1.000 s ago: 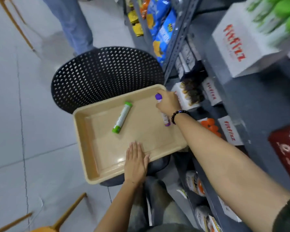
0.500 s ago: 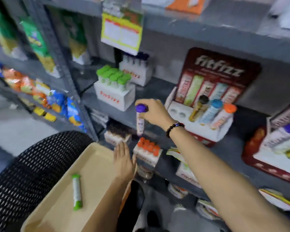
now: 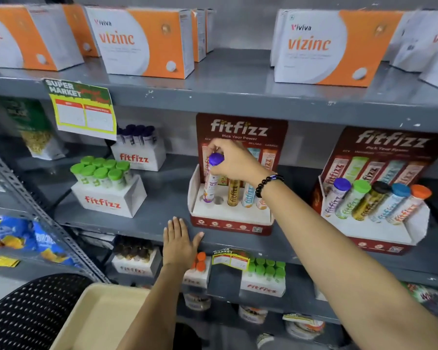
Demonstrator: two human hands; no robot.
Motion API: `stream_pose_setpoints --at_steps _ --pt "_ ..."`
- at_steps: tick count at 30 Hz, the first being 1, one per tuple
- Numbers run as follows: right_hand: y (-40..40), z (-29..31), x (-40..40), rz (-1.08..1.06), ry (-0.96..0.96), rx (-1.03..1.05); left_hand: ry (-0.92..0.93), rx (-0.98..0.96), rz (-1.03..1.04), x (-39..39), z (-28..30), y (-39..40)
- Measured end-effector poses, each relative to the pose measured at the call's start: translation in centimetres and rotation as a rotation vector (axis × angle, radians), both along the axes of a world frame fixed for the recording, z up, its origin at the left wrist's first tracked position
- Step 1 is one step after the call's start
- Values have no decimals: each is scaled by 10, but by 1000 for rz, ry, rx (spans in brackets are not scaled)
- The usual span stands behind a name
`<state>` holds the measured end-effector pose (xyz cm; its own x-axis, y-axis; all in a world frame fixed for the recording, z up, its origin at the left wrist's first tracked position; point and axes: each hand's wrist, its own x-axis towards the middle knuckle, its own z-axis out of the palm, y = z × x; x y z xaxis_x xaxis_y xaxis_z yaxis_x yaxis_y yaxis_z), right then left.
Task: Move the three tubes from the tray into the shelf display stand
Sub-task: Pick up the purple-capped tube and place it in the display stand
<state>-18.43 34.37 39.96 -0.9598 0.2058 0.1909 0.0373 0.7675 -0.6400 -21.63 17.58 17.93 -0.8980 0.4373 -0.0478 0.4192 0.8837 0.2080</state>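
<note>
My right hand (image 3: pixel 234 161) grips the purple cap of a purple-capped tube (image 3: pixel 211 181), whose bottom end sits at the leftmost hole of the red and white display stand (image 3: pixel 229 214) on the middle shelf. The hole beside it is bare; to the right three tubes stand in the stand, a gold one, a blue one and an orange one partly behind my wrist. My left hand (image 3: pixel 178 242) lies flat and open against the shelf's front edge below the stand. The beige tray (image 3: pixel 104 317) shows at the bottom left; the part in view shows no tube.
A second display stand (image 3: pixel 379 223) filled with several tubes stands to the right. White boxes of green-capped tubes (image 3: pixel 106 185) and dark-capped tubes (image 3: pixel 138 147) sit to the left. Orange and white boxes line the shelf above. A black perforated chair (image 3: pixel 28 314) holds the tray.
My right hand lifted the purple-capped tube from the tray up to the stand's leftmost hole. My left hand left the tray for the shelf edge. The view swung upward, away from the tray.
</note>
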Motion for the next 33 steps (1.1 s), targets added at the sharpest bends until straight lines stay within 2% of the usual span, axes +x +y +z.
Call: stream_pose_setpoints --at_steps 4,13,20,33 --pt "1 6 -10 10 -101 89 -31 -5 -3 -2 -2 0" --pt "-7 10 -27 18 -110 309 -52 -34 -32 -7 -4 -3" --pt "-9 5 -38 6 -197 279 -58 -53 -25 -9 -7 -2" --pt "-14 -3 -45 47 -150 199 -50 -51 -24 -8 -9 -2"
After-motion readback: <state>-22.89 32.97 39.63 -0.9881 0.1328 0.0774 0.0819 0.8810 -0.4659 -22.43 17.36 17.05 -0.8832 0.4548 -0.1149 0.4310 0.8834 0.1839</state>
